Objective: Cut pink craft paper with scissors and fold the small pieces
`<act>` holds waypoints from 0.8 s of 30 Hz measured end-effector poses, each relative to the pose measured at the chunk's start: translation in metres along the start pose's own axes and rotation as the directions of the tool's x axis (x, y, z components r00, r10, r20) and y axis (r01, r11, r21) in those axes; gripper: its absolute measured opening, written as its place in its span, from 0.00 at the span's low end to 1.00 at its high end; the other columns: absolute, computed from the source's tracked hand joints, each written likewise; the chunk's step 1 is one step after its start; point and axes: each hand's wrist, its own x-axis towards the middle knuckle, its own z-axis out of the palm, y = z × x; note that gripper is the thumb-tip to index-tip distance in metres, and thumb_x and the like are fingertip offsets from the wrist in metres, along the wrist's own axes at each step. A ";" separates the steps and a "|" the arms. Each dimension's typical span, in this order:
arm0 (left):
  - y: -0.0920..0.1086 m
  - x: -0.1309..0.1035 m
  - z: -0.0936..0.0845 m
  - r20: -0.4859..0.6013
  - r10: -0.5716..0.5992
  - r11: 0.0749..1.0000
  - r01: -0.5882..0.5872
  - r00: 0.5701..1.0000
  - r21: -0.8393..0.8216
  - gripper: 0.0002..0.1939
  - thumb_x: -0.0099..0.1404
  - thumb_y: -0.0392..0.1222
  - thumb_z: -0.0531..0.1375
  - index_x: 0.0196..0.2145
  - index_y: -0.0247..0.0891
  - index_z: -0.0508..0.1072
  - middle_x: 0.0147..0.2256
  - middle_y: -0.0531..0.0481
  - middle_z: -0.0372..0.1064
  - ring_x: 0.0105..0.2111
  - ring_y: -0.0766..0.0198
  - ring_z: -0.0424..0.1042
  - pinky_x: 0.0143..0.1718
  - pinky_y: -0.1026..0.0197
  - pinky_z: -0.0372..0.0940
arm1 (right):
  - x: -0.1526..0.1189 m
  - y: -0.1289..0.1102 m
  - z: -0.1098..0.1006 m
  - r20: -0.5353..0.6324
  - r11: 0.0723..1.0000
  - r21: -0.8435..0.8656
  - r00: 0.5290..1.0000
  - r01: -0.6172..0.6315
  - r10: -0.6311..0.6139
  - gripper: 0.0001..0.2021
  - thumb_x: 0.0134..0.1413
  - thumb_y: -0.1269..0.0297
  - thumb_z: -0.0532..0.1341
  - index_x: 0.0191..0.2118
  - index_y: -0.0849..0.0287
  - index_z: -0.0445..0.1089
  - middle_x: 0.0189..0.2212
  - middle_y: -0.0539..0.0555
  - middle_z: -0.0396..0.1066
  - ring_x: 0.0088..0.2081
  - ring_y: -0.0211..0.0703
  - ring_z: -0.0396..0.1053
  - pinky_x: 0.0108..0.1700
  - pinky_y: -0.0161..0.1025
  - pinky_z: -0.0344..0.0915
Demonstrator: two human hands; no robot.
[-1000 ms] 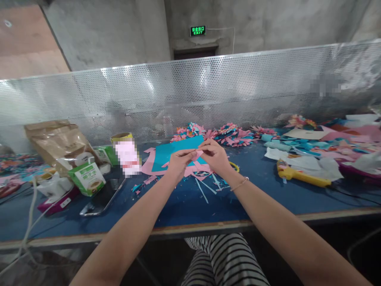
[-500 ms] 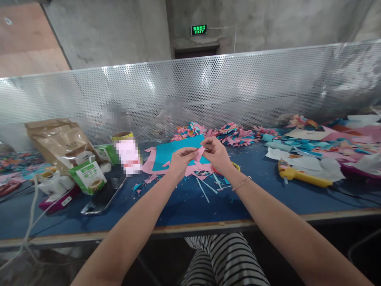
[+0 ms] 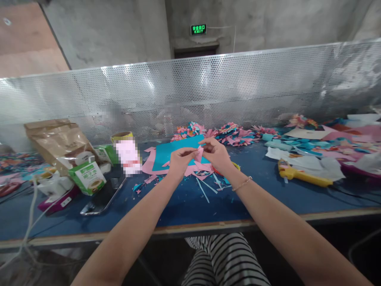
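Observation:
A small pink paper piece (image 3: 199,155) is pinched between both hands above the middle of the blue table. My left hand (image 3: 181,159) grips it from the left, fingers closed. From the right, my right hand (image 3: 216,153) holds it between thumb and fingers. Beneath the hands lie a blue sheet (image 3: 166,153) and pink sheets (image 3: 149,162). Thin light strips (image 3: 203,190) are scattered nearer the front. Part of a yellow-handled tool (image 3: 236,166) shows beside my right wrist.
Paper flower clusters (image 3: 235,135) lie behind the hands. A yellow glue gun (image 3: 306,174) and paper scraps are at the right. At the left are a phone (image 3: 102,198), a brown bag (image 3: 59,143) and a green packet (image 3: 88,176). A perforated metal screen (image 3: 208,87) stands behind.
The pink piece looks narrower and more folded or curled at its top between my fingers. Both hands stay in nearly the same place.

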 end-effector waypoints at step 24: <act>-0.002 0.000 -0.002 0.033 -0.004 0.998 0.002 0.999 0.055 0.09 0.49 0.44 0.60 0.25 0.35 0.73 0.24 0.49 0.70 0.29 0.65 0.68 0.38 0.59 0.63 | 0.000 0.001 0.001 0.032 0.998 -0.035 0.998 -0.057 0.058 0.07 0.41 0.62 0.60 0.29 0.60 0.65 0.23 0.49 0.64 0.26 0.34 0.62 0.30 0.34 0.61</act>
